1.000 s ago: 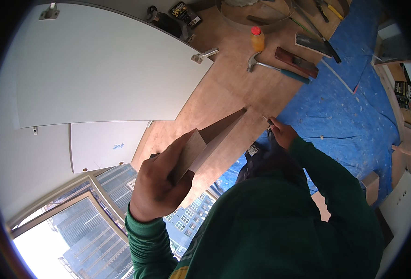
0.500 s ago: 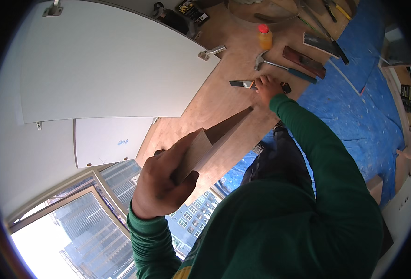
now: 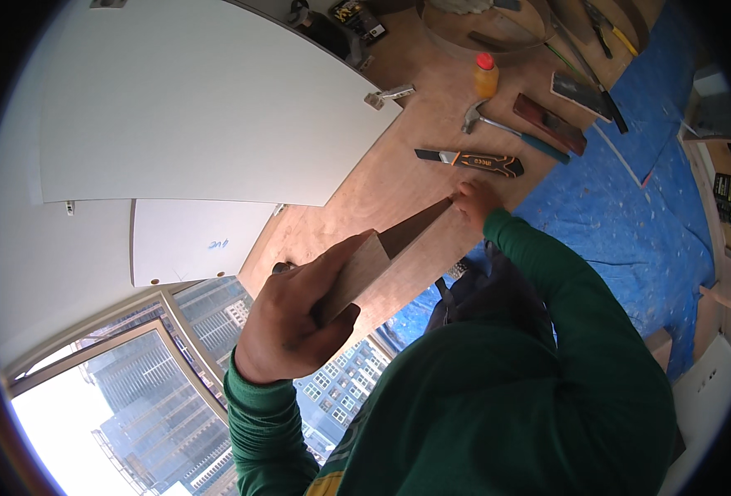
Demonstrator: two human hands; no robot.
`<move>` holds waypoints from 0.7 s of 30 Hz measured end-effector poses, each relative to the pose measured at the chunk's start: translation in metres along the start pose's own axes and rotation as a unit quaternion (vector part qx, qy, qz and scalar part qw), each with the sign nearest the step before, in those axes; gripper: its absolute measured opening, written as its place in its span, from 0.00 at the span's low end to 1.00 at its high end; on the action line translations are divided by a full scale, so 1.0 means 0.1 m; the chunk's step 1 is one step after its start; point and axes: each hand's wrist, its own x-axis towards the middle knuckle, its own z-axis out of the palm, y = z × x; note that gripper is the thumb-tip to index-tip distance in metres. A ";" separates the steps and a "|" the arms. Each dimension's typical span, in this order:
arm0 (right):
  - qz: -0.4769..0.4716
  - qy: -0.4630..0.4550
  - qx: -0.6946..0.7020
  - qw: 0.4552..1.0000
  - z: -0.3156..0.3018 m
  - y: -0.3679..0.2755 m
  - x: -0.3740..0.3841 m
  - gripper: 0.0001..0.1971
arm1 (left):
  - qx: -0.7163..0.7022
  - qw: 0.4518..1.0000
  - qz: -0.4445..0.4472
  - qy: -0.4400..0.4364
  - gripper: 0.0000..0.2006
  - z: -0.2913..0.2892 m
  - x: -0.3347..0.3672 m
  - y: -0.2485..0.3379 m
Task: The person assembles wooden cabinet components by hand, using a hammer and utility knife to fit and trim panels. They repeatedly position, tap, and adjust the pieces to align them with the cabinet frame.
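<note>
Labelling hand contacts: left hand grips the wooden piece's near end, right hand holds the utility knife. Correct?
Not quite: the right hand is at the far end of the wooden piece. The head view shows the utility knife lying on the plywood.

The utility knife (image 3: 469,161) has a short word in big letters on its black and orange handle. On the lower white panel (image 3: 171,236) there are a few blue marks (image 3: 218,244), written by hand. The black box (image 3: 359,22) at the top has yellow print. Another black box (image 3: 726,190), far right, has print too tiny to read.
</note>
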 end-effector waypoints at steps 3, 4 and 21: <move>0.004 0.050 0.001 0.999 0.03 -0.04 -0.01 0.14 | -0.030 0.999 0.013 0.006 0.35 0.01 0.01 -0.02; 0.016 0.068 0.005 0.998 0.03 -0.07 0.00 0.13 | -0.021 1.000 0.018 0.005 0.35 0.00 0.02 -0.03; 0.466 -0.237 -0.112 0.845 -1.06 1.50 -2.69 0.27 | -0.079 0.996 0.048 -0.001 0.35 -0.11 0.01 -0.10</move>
